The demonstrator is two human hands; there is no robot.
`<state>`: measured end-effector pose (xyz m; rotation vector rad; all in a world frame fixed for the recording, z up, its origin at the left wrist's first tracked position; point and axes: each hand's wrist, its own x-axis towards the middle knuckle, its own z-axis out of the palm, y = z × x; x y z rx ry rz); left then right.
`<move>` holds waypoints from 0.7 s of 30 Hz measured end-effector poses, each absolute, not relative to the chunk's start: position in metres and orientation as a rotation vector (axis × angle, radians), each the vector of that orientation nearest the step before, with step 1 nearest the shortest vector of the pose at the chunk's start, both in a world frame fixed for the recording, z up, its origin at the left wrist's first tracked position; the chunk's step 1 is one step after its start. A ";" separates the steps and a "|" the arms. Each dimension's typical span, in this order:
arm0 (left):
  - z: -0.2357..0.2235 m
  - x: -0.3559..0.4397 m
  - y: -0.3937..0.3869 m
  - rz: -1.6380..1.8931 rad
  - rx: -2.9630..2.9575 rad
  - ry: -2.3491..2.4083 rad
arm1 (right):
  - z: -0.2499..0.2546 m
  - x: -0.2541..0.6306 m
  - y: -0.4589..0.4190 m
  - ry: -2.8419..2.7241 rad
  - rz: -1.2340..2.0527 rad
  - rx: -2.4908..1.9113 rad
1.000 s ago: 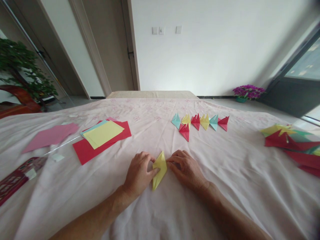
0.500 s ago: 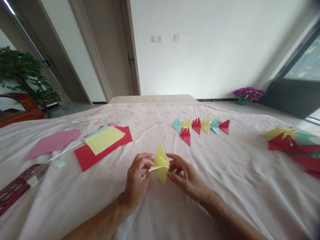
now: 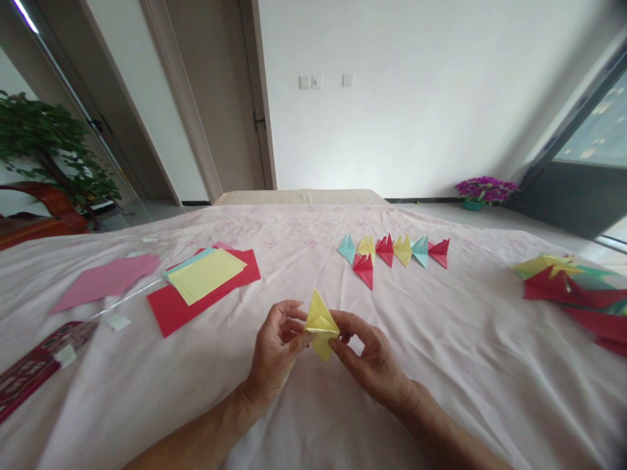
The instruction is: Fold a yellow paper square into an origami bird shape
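Note:
A yellow folded paper, diamond-shaped with a crease and flap across its middle, is held up between my two hands. My left hand pinches its left corner, thumb in front and fingers behind. On the opposite side my right hand grips the right corner, its thumb on the lower front and the fingertips partly hidden behind the paper. Beyond the hands, several small folded paper pieces in red, yellow and light blue stand in a row, with one red folded piece in front of them.
Left of my hands lie a yellow sheet stack on red paper, a pink paper stack and a dark red packet. At the far right sits a pile of larger folded papers. A wrinkled pink cloth covers the table.
The yellow paper lay flatter on the cloth; it was raised, a flap stuck out to the left, and that flap is now folded nearer the front. Both hands keep hold of it.

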<state>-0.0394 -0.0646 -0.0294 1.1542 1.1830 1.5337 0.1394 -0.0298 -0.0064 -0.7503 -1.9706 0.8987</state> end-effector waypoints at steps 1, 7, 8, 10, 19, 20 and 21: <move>-0.028 -0.039 -0.064 1.505 1.155 1.183 | -0.006 0.140 -0.030 -1.973 0.889 -0.752; -0.025 -0.038 -0.064 1.392 1.219 1.198 | -0.004 0.141 -0.028 -1.964 0.874 -0.789; -0.025 -0.038 -0.065 1.390 1.222 1.197 | -0.004 0.141 -0.028 -1.962 0.885 -0.796; -0.025 -0.037 -0.065 1.379 1.222 1.204 | -0.003 0.141 -0.028 -1.960 0.904 -0.805; -0.028 -0.038 -0.064 1.307 1.196 1.199 | -0.006 0.140 -0.028 -1.938 0.873 -0.882; -0.028 -0.037 -0.063 1.301 1.189 1.198 | -0.006 0.140 -0.028 -1.939 0.884 -0.887; -0.029 -0.037 -0.062 1.293 1.180 1.196 | -0.006 0.140 -0.027 -1.939 0.896 -0.891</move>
